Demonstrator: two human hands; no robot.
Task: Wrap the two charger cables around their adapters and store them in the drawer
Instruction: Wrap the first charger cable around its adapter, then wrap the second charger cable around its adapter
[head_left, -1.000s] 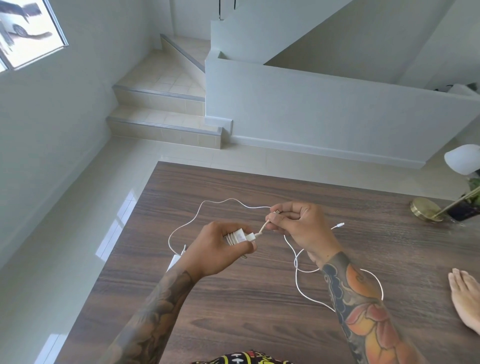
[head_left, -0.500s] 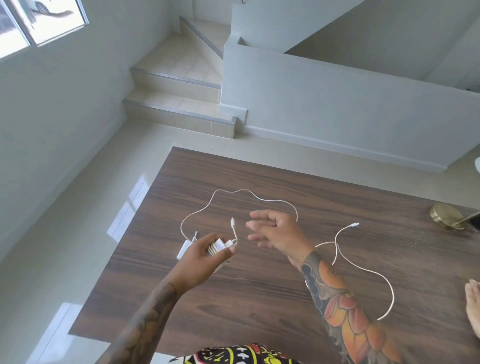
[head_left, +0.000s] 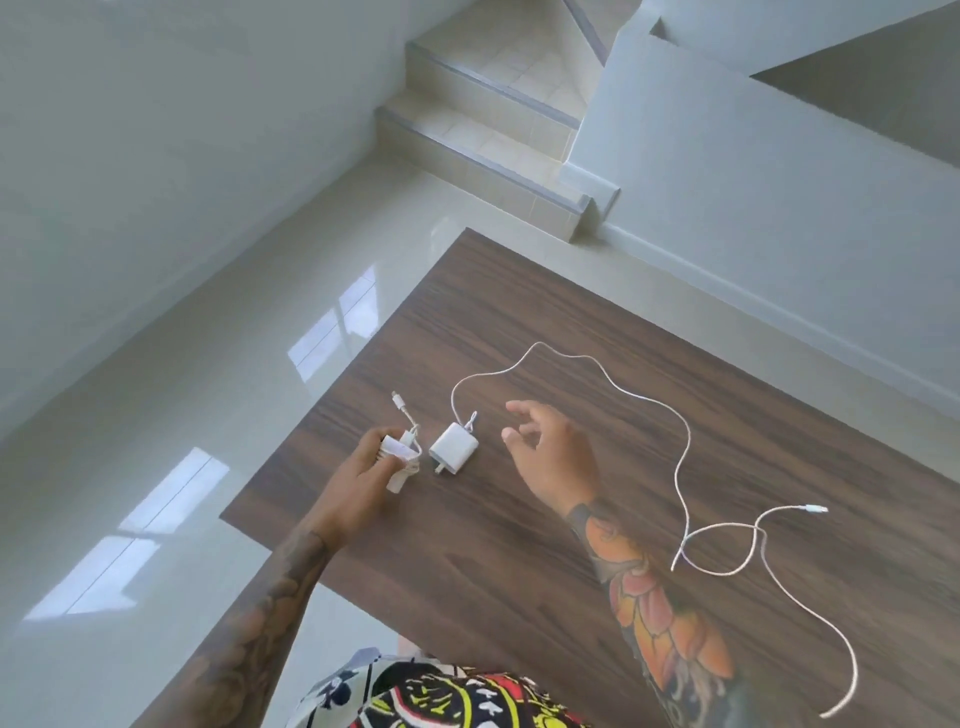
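Gripping wrapped adapter in left hand, right hand open

Your left hand grips the wrapped white adapter, its plug end poking out toward eleven o'clock, while the second adapter lies flat just beside it, its cable sprawling loose toward four o'clock.
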